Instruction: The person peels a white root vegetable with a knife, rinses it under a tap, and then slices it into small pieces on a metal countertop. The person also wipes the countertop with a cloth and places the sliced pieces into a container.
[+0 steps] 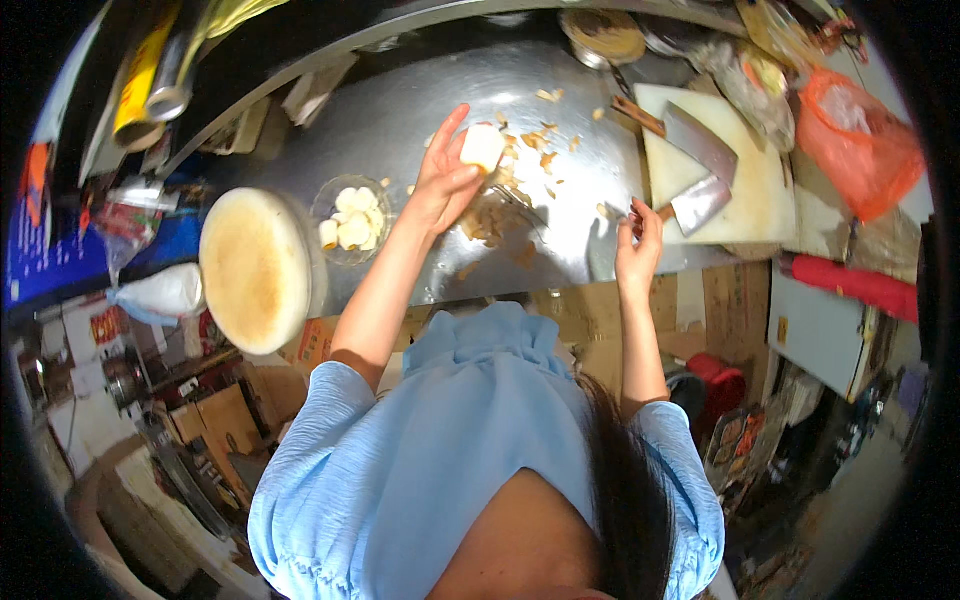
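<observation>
A peeled white root vegetable [482, 148] with a brownish lower edge is held in my left hand [448, 184], above the steel worktop [405, 105]. Tan peelings [491, 221] lie scattered under and beyond it. Left of that hand, a clear bowl [318, 208] contains several peeled white pieces [355, 219]. My right hand [641, 234] is at the right, fingers curled, beside the wooden handle of a small cleaver [701, 206]. A small slim object [611, 213] shows at its fingertips; whether the hand grips this or the handle is unclear.
A larger cleaver [701, 142] and the small one rest on a white rectangular cutting board [765, 176]. A thick round chopping board [255, 270] stands at the left. An orange plastic bag [859, 150] sits at the far right, and a round pan-like vessel [600, 37] at the back.
</observation>
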Tool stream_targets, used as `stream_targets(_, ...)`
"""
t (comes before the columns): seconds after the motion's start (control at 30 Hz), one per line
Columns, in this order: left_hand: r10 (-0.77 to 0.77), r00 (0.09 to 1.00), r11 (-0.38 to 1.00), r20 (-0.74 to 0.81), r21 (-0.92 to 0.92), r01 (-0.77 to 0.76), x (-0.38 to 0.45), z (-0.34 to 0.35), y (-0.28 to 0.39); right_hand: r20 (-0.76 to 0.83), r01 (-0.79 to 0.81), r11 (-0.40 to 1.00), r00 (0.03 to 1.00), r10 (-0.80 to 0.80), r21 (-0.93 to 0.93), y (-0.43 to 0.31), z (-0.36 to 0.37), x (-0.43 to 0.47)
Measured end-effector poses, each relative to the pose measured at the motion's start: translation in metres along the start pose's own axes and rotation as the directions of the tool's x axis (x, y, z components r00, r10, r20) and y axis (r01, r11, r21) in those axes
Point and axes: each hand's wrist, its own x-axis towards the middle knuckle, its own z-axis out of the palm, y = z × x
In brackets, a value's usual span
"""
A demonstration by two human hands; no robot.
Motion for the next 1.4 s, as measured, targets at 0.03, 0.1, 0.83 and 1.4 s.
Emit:
stream_targets(0.03, 0.008, 0.999, 0.999, 0.044, -0.052, -0.006, -0.011, 0.007, 0.018, 0.019, 0.008, 0.999, 1.000, -0.009, 0.041, -0.007, 0.005, 0.005)
stream_targets(0.1, 0.077, 0.984, 0.992, 0.160, -0.110, -0.060, -0.030, 0.015, 0.046, 0.063, -0.002, 0.998, 0.998, -0.002, 0.061, -0.028, 0.012, 0.012)
stream_targets(0.83, 0.169, 0.493, 0.984, 0.853, -0.174, -0.037, -0.181, 0.196, 0.157, 0.375, 0.176, 0.974, 0.901, -0.219, 0.146, -0.074, 0.077, -0.022)
stream_targets(1.4, 0.387, 0.920, 0.913, 0.060, -0.162, -0.374, -0.182, 0.013, 0.151, 0.348, 0.091, 0.991, 0.930, -0.119, 0.095, -0.064, 0.088, -0.063)
